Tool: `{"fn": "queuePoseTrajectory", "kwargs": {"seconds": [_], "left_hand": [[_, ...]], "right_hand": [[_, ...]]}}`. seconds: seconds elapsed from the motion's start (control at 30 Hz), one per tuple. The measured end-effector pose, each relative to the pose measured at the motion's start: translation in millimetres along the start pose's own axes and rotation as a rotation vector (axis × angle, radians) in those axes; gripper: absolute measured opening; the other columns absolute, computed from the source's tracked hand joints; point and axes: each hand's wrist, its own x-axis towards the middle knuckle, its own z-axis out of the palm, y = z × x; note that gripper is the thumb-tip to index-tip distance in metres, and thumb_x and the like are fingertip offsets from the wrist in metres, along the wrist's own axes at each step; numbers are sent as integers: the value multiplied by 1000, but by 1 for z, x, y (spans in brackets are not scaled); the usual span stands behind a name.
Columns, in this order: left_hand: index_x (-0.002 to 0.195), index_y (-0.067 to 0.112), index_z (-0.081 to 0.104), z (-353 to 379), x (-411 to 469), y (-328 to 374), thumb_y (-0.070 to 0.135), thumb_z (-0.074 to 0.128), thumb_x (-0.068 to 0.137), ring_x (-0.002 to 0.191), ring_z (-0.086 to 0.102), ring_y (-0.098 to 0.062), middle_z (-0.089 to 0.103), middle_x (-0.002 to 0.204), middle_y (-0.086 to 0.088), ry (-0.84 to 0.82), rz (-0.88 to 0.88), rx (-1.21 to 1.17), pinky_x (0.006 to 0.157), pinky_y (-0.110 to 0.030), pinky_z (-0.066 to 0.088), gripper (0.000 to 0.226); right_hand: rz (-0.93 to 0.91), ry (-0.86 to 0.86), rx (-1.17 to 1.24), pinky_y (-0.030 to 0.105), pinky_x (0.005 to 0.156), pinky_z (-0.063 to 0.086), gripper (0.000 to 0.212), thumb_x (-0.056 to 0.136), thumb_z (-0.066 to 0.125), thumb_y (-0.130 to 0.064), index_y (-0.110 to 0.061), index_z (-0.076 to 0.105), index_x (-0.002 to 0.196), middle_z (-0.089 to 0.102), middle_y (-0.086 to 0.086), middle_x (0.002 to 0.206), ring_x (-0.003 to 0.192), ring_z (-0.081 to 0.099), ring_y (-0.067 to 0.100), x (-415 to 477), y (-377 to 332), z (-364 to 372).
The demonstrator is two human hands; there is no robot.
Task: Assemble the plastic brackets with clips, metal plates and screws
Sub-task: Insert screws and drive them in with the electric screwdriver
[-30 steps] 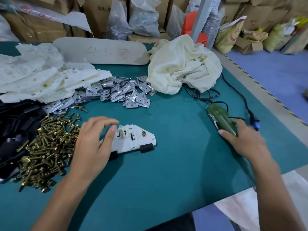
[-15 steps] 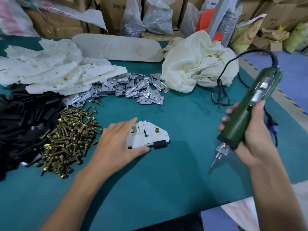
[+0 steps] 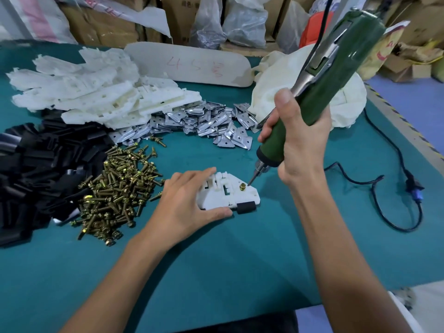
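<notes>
Screws (image 3: 115, 195) crowd left, near mat (image 3: 240, 260) seemingly free

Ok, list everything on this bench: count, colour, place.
bracket: one, white, centre
screw: one, brass, standing in that bracket
electric screwdriver: one, green, tip beside the screw
loose screws: pile, brass, left of bracket
metal plates: pile, silver, behind bracket
spare brackets: pile, white, far left
clips: pile, black, left edge
cloth: one, cream, far right
board: one, white, far side
cable: one, black, right
table: one, teal, underneath
left hand: presses the bracket
right hand: grips the electric screwdriver
</notes>
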Motion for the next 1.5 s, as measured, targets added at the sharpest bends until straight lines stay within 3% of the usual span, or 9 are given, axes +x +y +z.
{"fn": "queuePoseTrajectory", "kwargs": {"seconds": [0.27, 0.53, 0.63, 0.7, 0.77, 0.83, 0.9, 1.23, 1.5], "left_hand": [[147, 30, 47, 1, -1, 0, 84, 57, 61, 108, 35, -8, 52, 126, 16, 6, 4, -23, 100, -30, 32, 102], [146, 29, 47, 1, 0, 1, 82, 58, 61, 107, 35, -8, 54, 126, 15, 12, 12, -27, 99, -26, 31, 101], [147, 29, 47, 2, 0, 1, 83, 57, 60, 105, 34, -6, 52, 124, 16, 14, 7, -21, 101, -30, 34, 103], [147, 30, 47, 2, 0, 0, 83, 59, 61, 107, 34, -6, 54, 126, 14, 14, 4, -16, 102, -32, 35, 102], [148, 30, 46, 2, -1, 0, 82, 59, 62, 108, 34, -6, 55, 128, 13, 14, 3, -17, 102, -30, 34, 102], [148, 30, 46, 2, -1, 0, 82, 59, 61, 107, 33, -5, 54, 127, 14, 19, 5, -27, 101, -30, 34, 102], [148, 30, 46, 2, -1, 0, 82, 59, 61, 104, 31, -3, 53, 125, 16, 19, 9, -32, 100, -29, 33, 102], [149, 33, 44, 2, 0, 0, 86, 56, 59, 96, 30, -9, 45, 114, 22, -2, -4, -9, 90, -24, 30, 105], [149, 31, 45, 1, 0, 1, 83, 57, 60, 90, 26, -11, 45, 106, 18, 14, 5, -1, 84, -23, 27, 104]], "right_hand": [[-7, -19, 6, 30, 48, 47, 21, 78, 83, -38, -29, 64, 79, 57, 10, 63, 45, 49, 24, 0, 9, 8], [-6, -68, -27, 34, 53, 52, 40, 78, 82, -37, -13, 56, 97, 58, 11, 72, 51, 55, 25, 1, 15, 7], [-70, -136, -113, 42, 66, 60, 43, 78, 86, -38, -14, 61, 102, 69, 16, 81, 69, 69, 36, -1, 18, 7], [-79, -181, -143, 53, 76, 62, 53, 77, 88, -39, -4, 63, 107, 72, 25, 92, 85, 71, 45, -4, 20, 8], [-46, -219, -137, 43, 64, 62, 53, 76, 88, -36, 1, 60, 101, 73, 18, 82, 71, 73, 36, -7, 20, 10], [-43, -224, -171, 31, 52, 53, 47, 76, 86, -34, 0, 56, 89, 63, 9, 64, 50, 62, 25, -8, 20, 11], [-64, -223, -183, 29, 49, 48, 48, 77, 84, -34, 3, 55, 82, 58, 4, 57, 42, 56, 24, -7, 21, 12], [-49, -226, -107, 29, 49, 45, 26, 80, 72, -29, -15, 55, 68, 55, 2, 49, 36, 50, 25, -2, 27, 11], [-52, -213, -127, 31, 49, 45, 32, 83, 73, -31, -12, 53, 68, 54, 4, 49, 36, 50, 27, -3, 30, 10]]}}
